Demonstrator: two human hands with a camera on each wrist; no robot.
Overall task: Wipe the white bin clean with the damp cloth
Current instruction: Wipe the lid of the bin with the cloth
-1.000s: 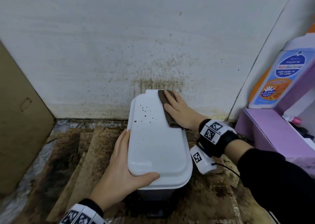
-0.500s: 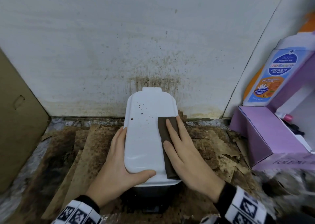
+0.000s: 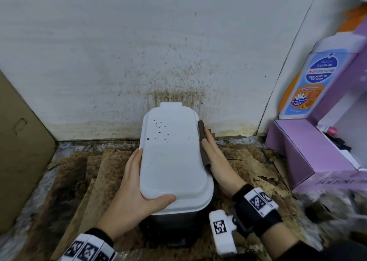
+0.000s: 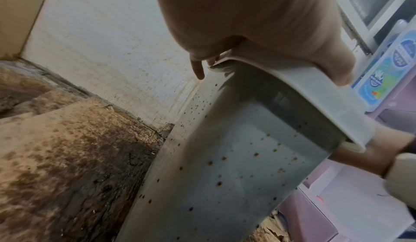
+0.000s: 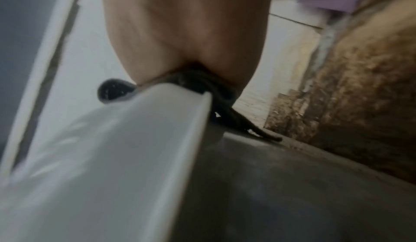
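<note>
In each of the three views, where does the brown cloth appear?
Head: brown cloth right of centre, pressed against the lid's right edge by the right hand.
Left wrist: not in it.
Right wrist: centre, dark, hanging under the palm over the lid's edge.
Shared landmark: white bin lid.

The right hand (image 5: 186,37) fills the top of the blurred picture, pressing a dark cloth (image 5: 202,89) onto the right edge of the white bin's lid (image 5: 126,148); the cloth's tail hangs past the rim, stained brown floor (image 5: 360,103) at right
</note>
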